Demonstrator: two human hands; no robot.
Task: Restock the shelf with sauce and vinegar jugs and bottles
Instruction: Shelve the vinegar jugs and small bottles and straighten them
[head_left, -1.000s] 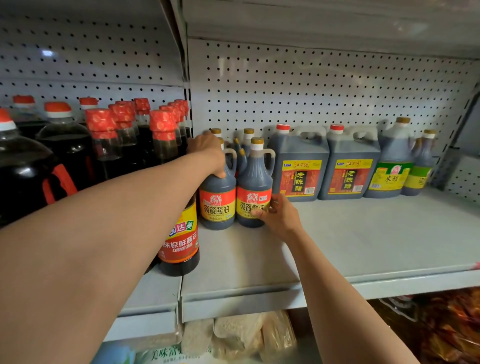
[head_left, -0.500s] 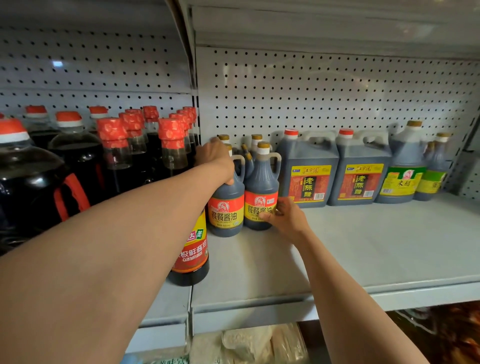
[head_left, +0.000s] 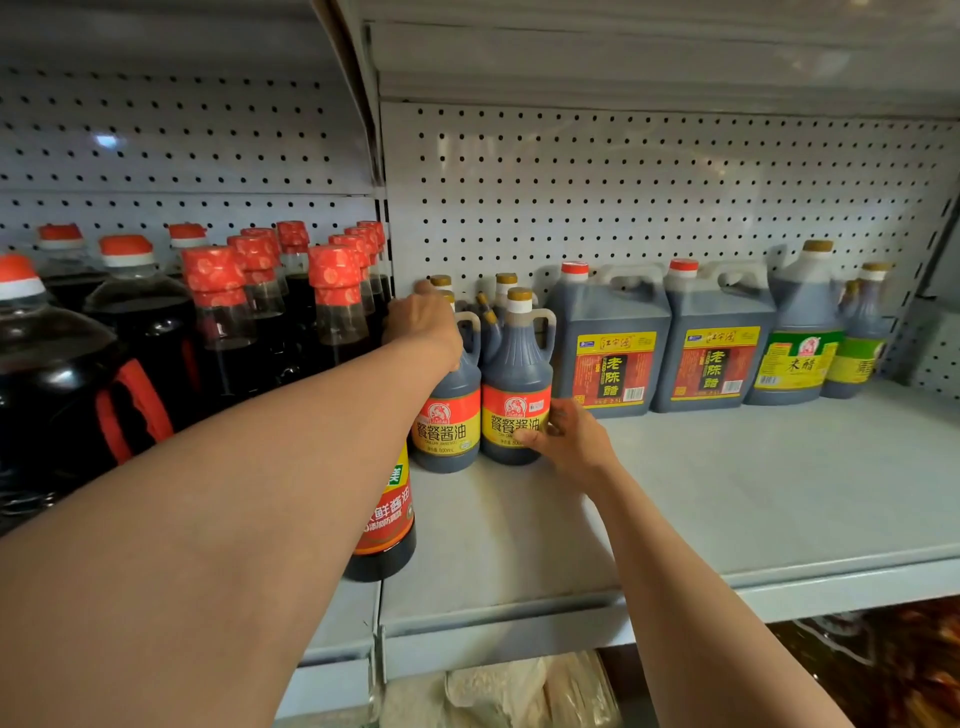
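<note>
Two dark soy sauce bottles with red and yellow labels stand side by side on the grey shelf (head_left: 727, 499). My left hand (head_left: 426, 325) grips the neck of the left sauce bottle (head_left: 449, 415), covering its cap. My right hand (head_left: 569, 441) holds the lower right side of the right sauce bottle (head_left: 514, 389), fingers curled on its label. More of the same bottles (head_left: 501, 291) stand behind them. Two square vinegar jugs (head_left: 610, 343) (head_left: 714, 343) stand to the right.
Green-labelled vinegar bottles (head_left: 797, 338) stand at the far right. Red-capped dark bottles (head_left: 332, 301) and large jugs (head_left: 47, 389) crowd the left bay; one sauce bottle (head_left: 387, 519) stands under my left forearm. Pegboard wall (head_left: 623, 197) behind. Bagged goods (head_left: 519, 691) lie on the shelf below.
Both hands stay on the same two bottles. The bottles and hands have barely shifted on the shelf; mostly my view has tilted up a little.
</note>
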